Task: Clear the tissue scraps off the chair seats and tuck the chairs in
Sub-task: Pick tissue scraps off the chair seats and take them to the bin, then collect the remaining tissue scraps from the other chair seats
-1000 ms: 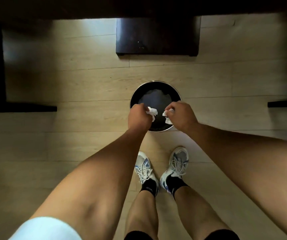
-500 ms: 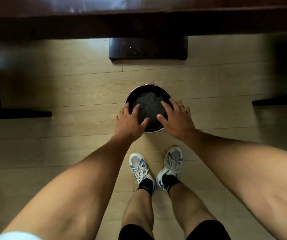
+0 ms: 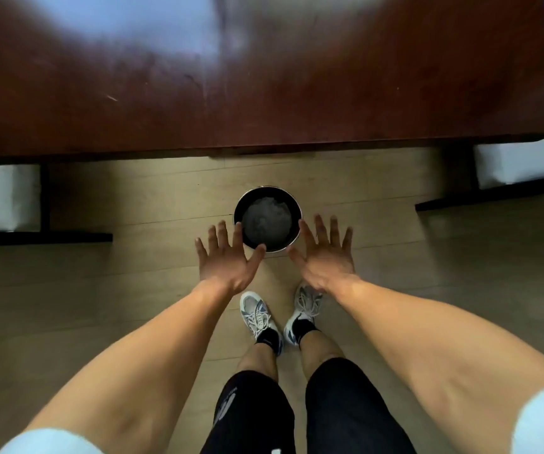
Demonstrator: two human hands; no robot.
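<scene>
A round black bin [image 3: 267,199] with a metal rim stands on the wooden floor just in front of my feet. My left hand [image 3: 228,257] hovers at its left near side, fingers spread and empty. My right hand [image 3: 324,253] mirrors it at the right near side, also spread and empty. A chair with a white seat [image 3: 0,196] and dark frame stands at the left, partly under the table. Another white-seated chair [image 3: 523,163] stands at the right. No tissue scraps show on the visible parts of either seat.
A dark red-brown table [image 3: 264,93] fills the upper half of the view, its near edge just beyond the bin. My shoes [image 3: 259,317] stand on pale floorboards between the two chairs' dark base bars.
Both hands held white tissue scraps over the bin, then opened above it. The scraps are gone from them. The hands have pulled back toward me and the view has tilted up onto the table.
</scene>
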